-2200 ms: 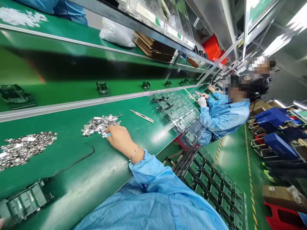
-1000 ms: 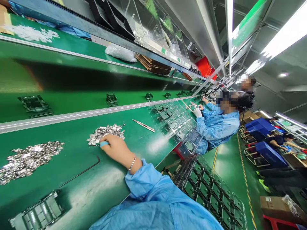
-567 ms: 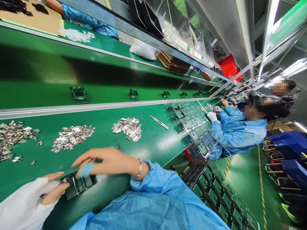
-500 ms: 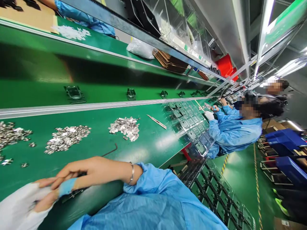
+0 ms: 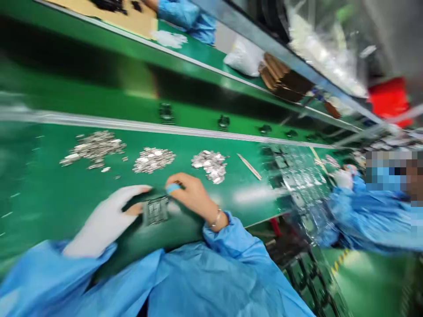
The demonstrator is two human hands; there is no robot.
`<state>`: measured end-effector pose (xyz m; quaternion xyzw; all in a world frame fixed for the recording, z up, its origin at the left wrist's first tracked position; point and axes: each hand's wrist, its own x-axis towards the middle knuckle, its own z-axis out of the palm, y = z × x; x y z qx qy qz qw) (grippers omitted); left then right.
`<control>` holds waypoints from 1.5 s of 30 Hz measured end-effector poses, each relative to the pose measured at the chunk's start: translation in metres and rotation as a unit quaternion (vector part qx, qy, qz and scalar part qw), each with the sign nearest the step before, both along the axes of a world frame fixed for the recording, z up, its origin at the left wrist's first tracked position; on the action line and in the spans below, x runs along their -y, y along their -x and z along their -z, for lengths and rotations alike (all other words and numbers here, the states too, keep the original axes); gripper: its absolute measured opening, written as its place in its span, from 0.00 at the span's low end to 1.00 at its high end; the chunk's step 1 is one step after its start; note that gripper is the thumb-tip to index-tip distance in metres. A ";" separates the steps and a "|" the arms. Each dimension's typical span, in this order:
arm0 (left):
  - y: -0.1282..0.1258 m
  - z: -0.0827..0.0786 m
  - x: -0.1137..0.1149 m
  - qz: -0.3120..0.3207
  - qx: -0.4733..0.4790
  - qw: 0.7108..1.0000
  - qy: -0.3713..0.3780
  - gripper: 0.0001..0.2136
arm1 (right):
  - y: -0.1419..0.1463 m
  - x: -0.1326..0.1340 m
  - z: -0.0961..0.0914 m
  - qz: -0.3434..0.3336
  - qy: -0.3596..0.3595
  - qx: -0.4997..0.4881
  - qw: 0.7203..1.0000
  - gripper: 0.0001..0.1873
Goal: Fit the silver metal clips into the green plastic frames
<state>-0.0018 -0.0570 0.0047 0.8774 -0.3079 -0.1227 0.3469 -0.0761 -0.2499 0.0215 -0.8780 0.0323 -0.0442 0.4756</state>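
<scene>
My left hand (image 5: 110,215), in a white glove with bare fingertips, grips a small dark green circuit board (image 5: 156,211) by its left edge. Beyond the board's upper right corner is my right hand (image 5: 194,196), its fingers curled and a blue finger cover on one of them. Blur hides what those fingers hold, if anything. Past my hands lie three piles of small silvery metal parts: a left pile (image 5: 99,147), a middle pile (image 5: 153,160) and a right pile (image 5: 209,165). A pair of tweezers (image 5: 249,167) rests right of them.
Several dark boards stand in a row behind the metal rail (image 5: 198,130). Clear plastic trays (image 5: 297,176) with boards cover the bench at right, where a co-worker in a blue sleeve (image 5: 360,215) sits. More trays (image 5: 310,281) stand low beside me. An overhead beam (image 5: 317,66) crosses above.
The view has swung, so the bench appears shifted right. My hands have separated, uncovering the board between them. The hex key seen earlier on the bench no longer shows.
</scene>
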 end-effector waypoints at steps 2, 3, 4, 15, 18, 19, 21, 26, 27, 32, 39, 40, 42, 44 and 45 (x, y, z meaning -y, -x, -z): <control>0.004 0.010 0.006 0.011 -0.118 0.993 0.017 0.18 | -0.002 0.000 0.014 0.010 0.010 0.048 0.999 0.06; 0.004 0.015 0.009 0.004 -0.131 0.991 0.037 0.18 | -0.003 -0.002 0.020 0.005 0.017 0.068 0.998 0.06; 0.004 0.019 0.011 0.003 -0.135 0.989 0.052 0.17 | -0.004 -0.003 0.025 0.002 0.023 0.083 0.996 0.07; 0.013 0.038 0.013 0.031 -0.115 0.983 0.142 0.15 | 0.010 -0.015 0.030 -0.048 0.091 0.078 0.992 0.07; 0.014 0.037 0.015 0.024 -0.117 0.982 0.145 0.15 | 0.010 -0.018 0.033 -0.049 0.105 0.095 0.989 0.08; 0.014 0.037 0.015 0.021 -0.119 0.982 0.144 0.14 | 0.010 -0.018 0.034 -0.046 0.103 0.102 0.988 0.09; 0.014 0.035 0.016 0.017 -0.121 0.982 0.142 0.14 | 0.011 -0.020 0.036 -0.039 0.092 0.113 0.989 0.09; 0.014 0.032 0.017 0.023 -0.124 0.981 0.150 0.14 | 0.012 -0.020 0.038 -0.028 0.081 0.124 0.989 0.09; 0.014 0.032 0.017 0.023 -0.123 0.981 0.151 0.14 | 0.012 -0.020 0.038 -0.029 0.080 0.127 0.988 0.09; 0.014 0.034 0.016 0.022 -0.119 0.981 0.154 0.13 | 0.012 -0.021 0.040 -0.028 0.067 0.130 0.989 0.09; 0.015 0.037 0.023 -0.017 -0.150 0.974 0.167 0.13 | 0.012 -0.021 0.043 -0.023 -0.031 0.090 0.995 0.10; 0.015 0.037 0.025 -0.026 -0.161 0.972 0.172 0.13 | 0.011 -0.020 0.045 -0.020 -0.083 0.070 0.994 0.10; 0.016 0.037 0.028 -0.035 -0.183 0.965 0.184 0.12 | 0.010 -0.017 0.047 -0.016 -0.183 0.019 0.983 0.11; 0.017 0.035 0.030 -0.041 -0.189 0.963 0.190 0.11 | 0.007 -0.015 0.049 -0.018 -0.233 -0.024 0.972 0.12; 0.017 0.033 0.031 -0.043 -0.182 0.964 0.186 0.12 | 0.006 -0.015 0.050 -0.021 -0.235 -0.036 0.971 0.12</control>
